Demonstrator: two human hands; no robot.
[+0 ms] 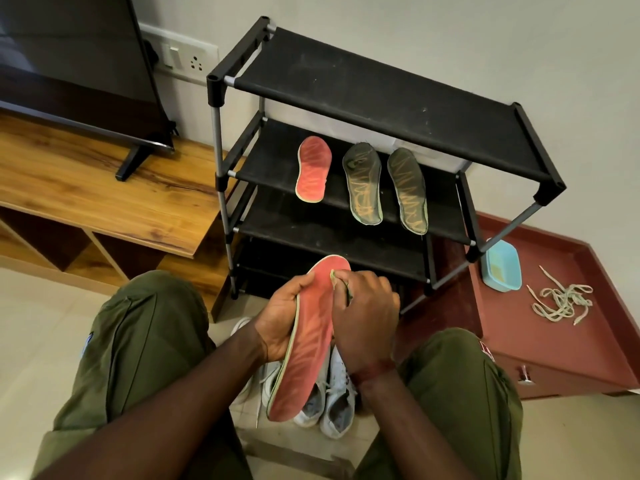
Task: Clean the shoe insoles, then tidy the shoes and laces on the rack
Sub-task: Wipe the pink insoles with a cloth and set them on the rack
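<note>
We hold the red insole (308, 344) in the air, above the shoes (332, 403) and just before the rack (381, 84); our left hand (280, 317) curls round its left edge near the middle; our right hand (367, 317) pinches a small scrap, apparently a cloth (337, 280), against its far end; it looks light, thin and bendy, so we judge the edge by the waist the best hold, backing the foam against rubbing, since a hard press could fold it; its long axis runs from the end low and near us up toward the rack's lower shelves, red face upward; which end is the toe we cannot tell.
</note>
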